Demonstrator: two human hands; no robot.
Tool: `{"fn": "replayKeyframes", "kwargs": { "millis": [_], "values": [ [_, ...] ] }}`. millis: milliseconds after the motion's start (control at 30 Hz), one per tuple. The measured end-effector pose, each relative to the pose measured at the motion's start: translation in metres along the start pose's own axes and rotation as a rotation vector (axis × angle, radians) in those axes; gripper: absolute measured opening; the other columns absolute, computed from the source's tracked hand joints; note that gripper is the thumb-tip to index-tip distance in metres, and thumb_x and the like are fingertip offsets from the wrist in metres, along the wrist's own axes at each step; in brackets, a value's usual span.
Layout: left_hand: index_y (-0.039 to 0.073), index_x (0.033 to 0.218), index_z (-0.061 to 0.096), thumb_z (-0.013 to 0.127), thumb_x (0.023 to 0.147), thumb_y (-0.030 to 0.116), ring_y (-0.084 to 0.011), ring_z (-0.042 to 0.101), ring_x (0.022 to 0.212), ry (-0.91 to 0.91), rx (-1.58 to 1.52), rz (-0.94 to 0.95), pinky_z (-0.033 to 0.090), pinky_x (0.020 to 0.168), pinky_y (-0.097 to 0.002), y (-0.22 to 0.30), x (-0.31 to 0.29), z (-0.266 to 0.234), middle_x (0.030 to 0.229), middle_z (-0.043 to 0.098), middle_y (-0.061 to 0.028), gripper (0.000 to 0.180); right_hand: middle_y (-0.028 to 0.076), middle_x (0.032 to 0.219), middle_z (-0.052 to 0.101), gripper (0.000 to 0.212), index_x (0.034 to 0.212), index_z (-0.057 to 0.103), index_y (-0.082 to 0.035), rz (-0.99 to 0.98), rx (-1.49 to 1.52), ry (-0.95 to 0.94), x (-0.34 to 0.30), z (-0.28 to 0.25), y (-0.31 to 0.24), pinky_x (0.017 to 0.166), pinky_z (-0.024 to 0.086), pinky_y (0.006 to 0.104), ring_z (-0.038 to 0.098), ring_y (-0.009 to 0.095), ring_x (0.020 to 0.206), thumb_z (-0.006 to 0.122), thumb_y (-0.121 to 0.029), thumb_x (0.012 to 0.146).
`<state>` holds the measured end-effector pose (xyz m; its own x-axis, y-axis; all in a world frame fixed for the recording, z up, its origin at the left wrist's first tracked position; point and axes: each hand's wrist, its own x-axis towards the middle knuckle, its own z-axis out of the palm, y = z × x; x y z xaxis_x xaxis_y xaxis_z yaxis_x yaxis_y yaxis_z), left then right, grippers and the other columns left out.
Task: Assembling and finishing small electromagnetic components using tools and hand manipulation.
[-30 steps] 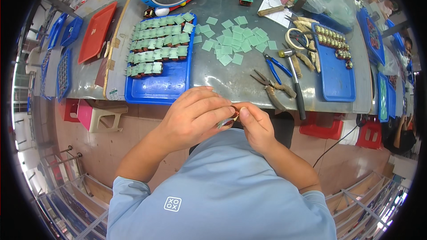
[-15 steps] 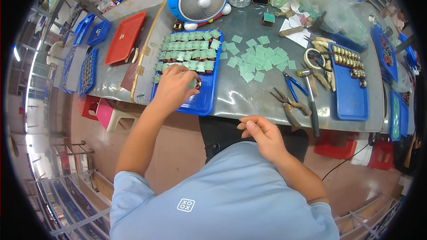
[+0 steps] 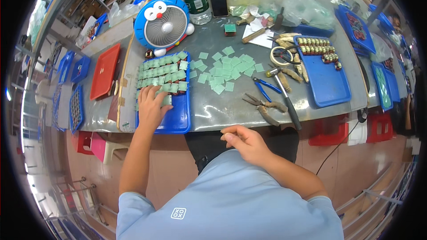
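My left hand (image 3: pixel 151 109) reaches over a blue tray (image 3: pixel 178 122) at the left of the table. Its thumb and fingers close around a small part topped by a green square (image 3: pixel 167 100), at the near end of the filled rows. Those rows are dark red parts, each capped with a pale green square (image 3: pixel 158 72). My right hand (image 3: pixel 249 144) hovers before the table's front edge, fingers curled in against the thumb, with nothing showing in it. Loose green squares (image 3: pixel 231 66) lie in a pile right of the tray.
A blue cartoon fan (image 3: pixel 162 22) stands behind the tray, beside a water bottle (image 3: pixel 195 2) and a phone (image 3: pixel 218 1). Pliers (image 3: pixel 267 106), blue-handled cutters (image 3: pixel 267 90) and a hammer (image 3: pixel 289 100) lie right of the pile. Another blue tray (image 3: pixel 329 84) holds parts; a red tray (image 3: pixel 106 71) sits left.
The whole view has shifted, so the table appears further left. My left hand has brought its green-topped part down level with the rows. My right hand keeps its curled pose.
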<state>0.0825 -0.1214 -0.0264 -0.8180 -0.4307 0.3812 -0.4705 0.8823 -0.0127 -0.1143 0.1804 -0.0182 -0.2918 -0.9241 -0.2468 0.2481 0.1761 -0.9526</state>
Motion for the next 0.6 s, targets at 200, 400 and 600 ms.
{"fn": "replayKeyframes", "kwargs": {
  "millis": [200,400,600],
  "values": [
    [0.012,0.111,0.070,0.088,0.071,0.026,-0.0374,0.049,0.131,0.036,-0.004,0.012,0.034,0.115,-0.0565,-0.001,-0.007,0.004,0.129,0.060,-0.0114,0.046,0.005,0.102,0.070,0.033,0.125,0.065,0.001,-0.003,-0.019,-0.031,-0.007,-0.002,0.002,0.082,0.053,0.0276,0.066,0.011,0.090,0.064,-0.025,0.104],
    [0.011,0.112,0.070,0.086,0.076,0.024,-0.0362,0.049,0.133,0.082,-0.024,0.020,0.034,0.115,-0.0563,0.012,0.001,-0.018,0.131,0.060,-0.0118,0.042,0.009,0.113,0.071,0.030,0.128,0.063,-0.001,0.029,-0.021,-0.017,-0.015,-0.006,-0.002,0.088,0.053,0.0295,0.066,0.014,0.097,0.059,-0.021,0.105],
    [0.012,0.112,0.070,0.084,0.079,0.021,-0.0334,0.050,0.132,-0.055,-0.550,0.149,0.034,0.115,-0.0557,0.088,0.060,-0.098,0.132,0.061,-0.0130,0.037,0.008,0.114,0.071,0.030,0.128,0.063,-0.001,0.013,0.014,0.069,-0.022,-0.017,0.007,0.089,0.052,0.0290,0.066,0.014,0.096,0.059,-0.021,0.105]
  ]
}}
